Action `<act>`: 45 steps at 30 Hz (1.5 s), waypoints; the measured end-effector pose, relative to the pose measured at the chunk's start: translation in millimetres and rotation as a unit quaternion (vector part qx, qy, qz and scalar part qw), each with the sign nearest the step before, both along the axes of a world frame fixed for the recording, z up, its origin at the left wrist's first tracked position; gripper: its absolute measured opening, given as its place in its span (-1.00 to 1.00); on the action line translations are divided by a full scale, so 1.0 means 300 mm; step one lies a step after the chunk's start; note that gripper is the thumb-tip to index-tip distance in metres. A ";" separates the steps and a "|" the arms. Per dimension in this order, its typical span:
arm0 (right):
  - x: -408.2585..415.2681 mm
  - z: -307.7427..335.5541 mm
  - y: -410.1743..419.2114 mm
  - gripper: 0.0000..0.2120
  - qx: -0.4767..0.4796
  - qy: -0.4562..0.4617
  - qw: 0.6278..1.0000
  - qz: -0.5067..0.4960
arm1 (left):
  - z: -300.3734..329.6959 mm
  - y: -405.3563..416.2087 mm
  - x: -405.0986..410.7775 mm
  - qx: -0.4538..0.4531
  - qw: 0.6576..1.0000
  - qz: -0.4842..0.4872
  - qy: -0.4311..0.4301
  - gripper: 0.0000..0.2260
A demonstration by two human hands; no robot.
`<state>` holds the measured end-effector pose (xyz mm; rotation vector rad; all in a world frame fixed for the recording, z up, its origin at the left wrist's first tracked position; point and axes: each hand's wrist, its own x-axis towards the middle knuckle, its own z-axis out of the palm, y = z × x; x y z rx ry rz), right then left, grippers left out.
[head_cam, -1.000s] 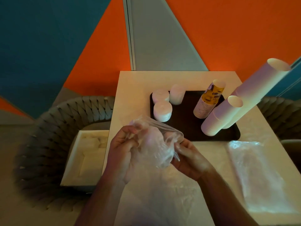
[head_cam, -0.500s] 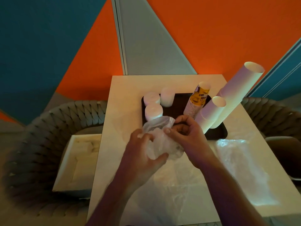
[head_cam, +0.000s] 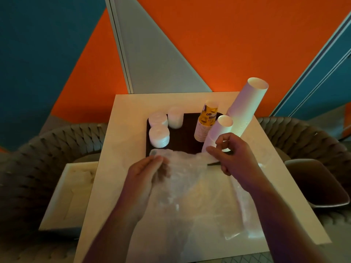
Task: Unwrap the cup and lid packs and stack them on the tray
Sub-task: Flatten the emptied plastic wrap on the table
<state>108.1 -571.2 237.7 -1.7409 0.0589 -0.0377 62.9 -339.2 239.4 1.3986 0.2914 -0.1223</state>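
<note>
A dark tray (head_cam: 187, 138) lies at the back of the white table (head_cam: 129, 130). On its left stand three stacks of white lids (head_cam: 159, 136). On its right stand a printed cup stack (head_cam: 207, 120), a short white cup stack (head_cam: 218, 131) and a tall white cup stack (head_cam: 247, 105). A clear plastic wrapper (head_cam: 186, 168) is stretched between my hands just before the tray. My left hand (head_cam: 148, 171) pinches its left end. My right hand (head_cam: 233, 154) pinches its right end, in front of the short cup stack.
More clear plastic (head_cam: 237, 209) lies flat on the table's near right. A white box (head_cam: 70, 190) sits on the woven chair (head_cam: 38, 168) at left. Another chair (head_cam: 313, 183) stands at right. Orange and blue walls rise behind the table.
The wrapper was a bunched ball held between both hands. My hands have moved apart and the plastic is now spread wide between them.
</note>
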 end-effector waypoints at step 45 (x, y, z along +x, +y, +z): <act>-0.058 -0.037 -0.078 -0.71 0.209 0.033 0.957 0.200 | 0.042 -0.100 -0.011 -0.028 0.985 0.168 -0.002 -0.79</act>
